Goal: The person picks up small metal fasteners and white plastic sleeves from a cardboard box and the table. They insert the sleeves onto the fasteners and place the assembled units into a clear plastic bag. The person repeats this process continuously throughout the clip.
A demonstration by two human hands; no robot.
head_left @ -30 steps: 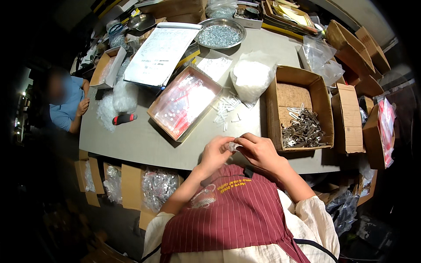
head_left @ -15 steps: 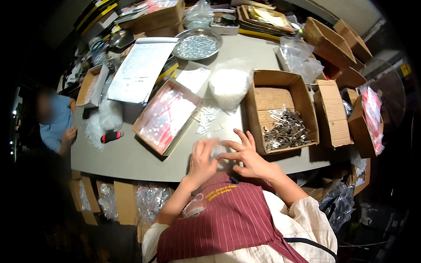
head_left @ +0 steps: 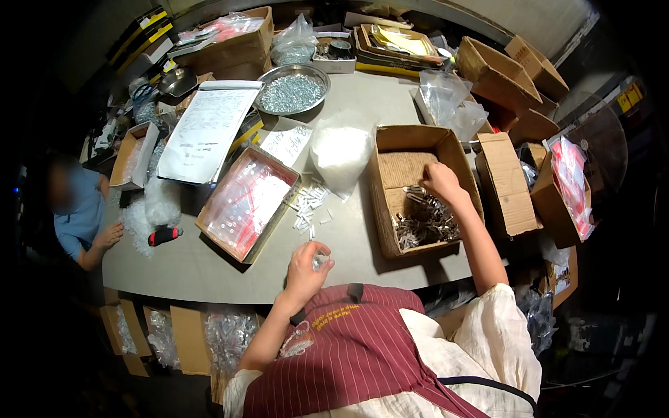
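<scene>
Near the table's front edge, my left hand [head_left: 305, 273] is closed on a small clear plastic bag [head_left: 320, 261], mostly hidden by the fingers. My right hand [head_left: 440, 181] is over the cardboard box [head_left: 378, 202] at the right, its fingers curled together. What they hold, if anything, is hidden. Below that hand, a pile of thin shiny metal pieces [head_left: 425, 223] lies in the box. Small white plastic sleeves [head_left: 306, 205] are scattered on the table beyond my left hand. Beside them, a shallow box [head_left: 261, 251] holds clear bags with red strips [head_left: 244, 202].
A filled white plastic bag [head_left: 341, 150] stands left of the metal-piece box. Farther back are a round metal bowl of small silver parts [head_left: 296, 92] and a clipboard with paper [head_left: 209, 129]. A red-and-black tool [head_left: 165, 237] lies left. A person in blue [head_left: 80, 209] sits at the left edge.
My hands were together at the table's front. My right hand has moved right and away into the metal-piece box, its fingers now curled. My left hand stays near the front edge with the small bag.
</scene>
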